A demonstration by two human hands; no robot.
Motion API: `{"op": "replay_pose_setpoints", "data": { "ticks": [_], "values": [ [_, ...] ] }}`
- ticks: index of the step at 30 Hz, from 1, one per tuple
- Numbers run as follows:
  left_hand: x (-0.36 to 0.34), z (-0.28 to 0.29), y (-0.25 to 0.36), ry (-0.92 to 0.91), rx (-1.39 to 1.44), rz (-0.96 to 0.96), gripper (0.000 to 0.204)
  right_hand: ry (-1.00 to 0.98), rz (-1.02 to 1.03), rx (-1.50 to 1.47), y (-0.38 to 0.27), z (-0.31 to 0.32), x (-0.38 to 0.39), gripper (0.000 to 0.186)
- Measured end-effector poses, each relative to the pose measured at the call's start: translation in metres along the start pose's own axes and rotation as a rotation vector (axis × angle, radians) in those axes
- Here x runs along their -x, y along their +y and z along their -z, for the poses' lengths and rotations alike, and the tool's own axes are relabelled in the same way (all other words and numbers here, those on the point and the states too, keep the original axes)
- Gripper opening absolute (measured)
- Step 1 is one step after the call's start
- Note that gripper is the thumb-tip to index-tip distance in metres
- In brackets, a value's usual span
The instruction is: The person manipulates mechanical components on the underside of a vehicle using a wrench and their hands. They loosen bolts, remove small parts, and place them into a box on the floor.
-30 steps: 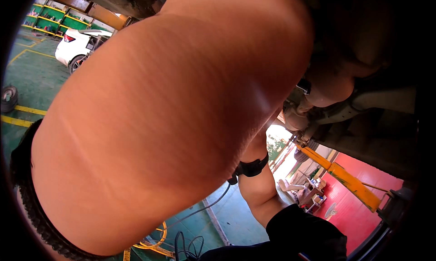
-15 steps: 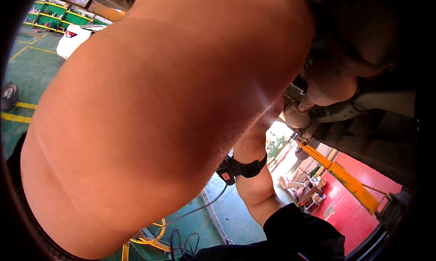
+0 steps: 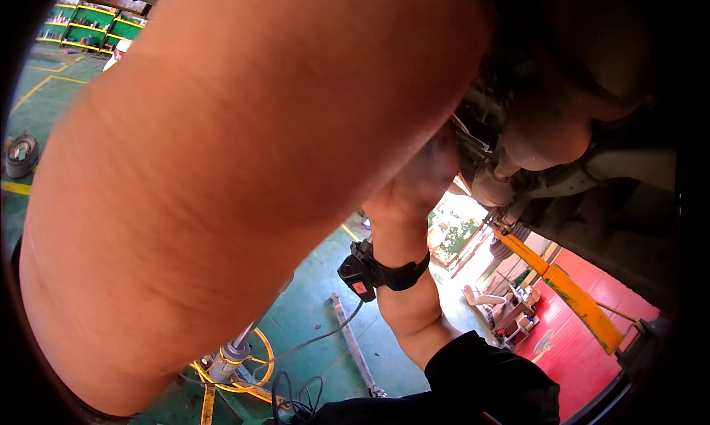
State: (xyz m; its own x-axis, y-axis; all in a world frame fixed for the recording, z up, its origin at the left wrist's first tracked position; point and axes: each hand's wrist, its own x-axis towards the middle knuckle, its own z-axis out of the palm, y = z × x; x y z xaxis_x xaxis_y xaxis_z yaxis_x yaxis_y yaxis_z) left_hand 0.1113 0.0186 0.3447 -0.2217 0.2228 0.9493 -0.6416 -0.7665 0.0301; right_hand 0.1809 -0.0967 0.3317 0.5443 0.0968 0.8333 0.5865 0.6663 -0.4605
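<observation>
My left forearm (image 3: 237, 151) fills much of the view, raised toward the car's underside; my left hand is out of sight. Behind it my right hand (image 3: 421, 166) reaches up beside dark underbody parts (image 3: 547, 129), blurred and partly hidden, so its fingers and anything in them cannot be made out. A black strapped device (image 3: 357, 273) with a cable sits on my right wrist. A metal joint (image 3: 494, 185) is just right of that hand.
An orange lift arm (image 3: 577, 299) runs along the right. Below are a yellow hose (image 3: 265, 355), grey stand (image 3: 225, 362), cables and a metal bar (image 3: 351, 336) on the green floor. A loose wheel (image 3: 22, 155), white car and shelves (image 3: 89, 26) are at left.
My left forearm has shifted left and up, uncovering more of the floor and of my right hand and wrist, which has moved slightly left. The white car is now mostly covered.
</observation>
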Motion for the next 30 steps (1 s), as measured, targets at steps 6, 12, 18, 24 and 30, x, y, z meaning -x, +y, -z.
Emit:
{"op": "replay_pose_setpoints", "data": {
  "ticks": [6,12,18,24,30],
  "values": [
    [-0.006,0.009,-0.008,-0.036,-0.042,-0.02,0.026,-0.375,-0.101,-0.107,-0.004,0.026,-0.01,0.032],
    [-0.011,0.03,-0.021,-0.081,-0.163,-0.06,0.027,-0.307,-0.087,-0.136,0.003,0.019,-0.013,0.025],
    [0.001,0.031,-0.04,-0.19,-0.248,-0.076,0.028,-0.298,-0.141,-0.117,0.002,0.034,-0.006,0.022],
    [-0.004,0.057,-0.043,-0.256,-0.426,-0.131,0.03,-0.301,-0.045,-0.07,0.013,0.003,-0.009,0.021],
    [-0.01,0.055,-0.041,-0.356,-0.503,-0.156,0.031,-0.275,0.087,-0.029,0.024,0.007,-0.005,0.01]
  ]
}}
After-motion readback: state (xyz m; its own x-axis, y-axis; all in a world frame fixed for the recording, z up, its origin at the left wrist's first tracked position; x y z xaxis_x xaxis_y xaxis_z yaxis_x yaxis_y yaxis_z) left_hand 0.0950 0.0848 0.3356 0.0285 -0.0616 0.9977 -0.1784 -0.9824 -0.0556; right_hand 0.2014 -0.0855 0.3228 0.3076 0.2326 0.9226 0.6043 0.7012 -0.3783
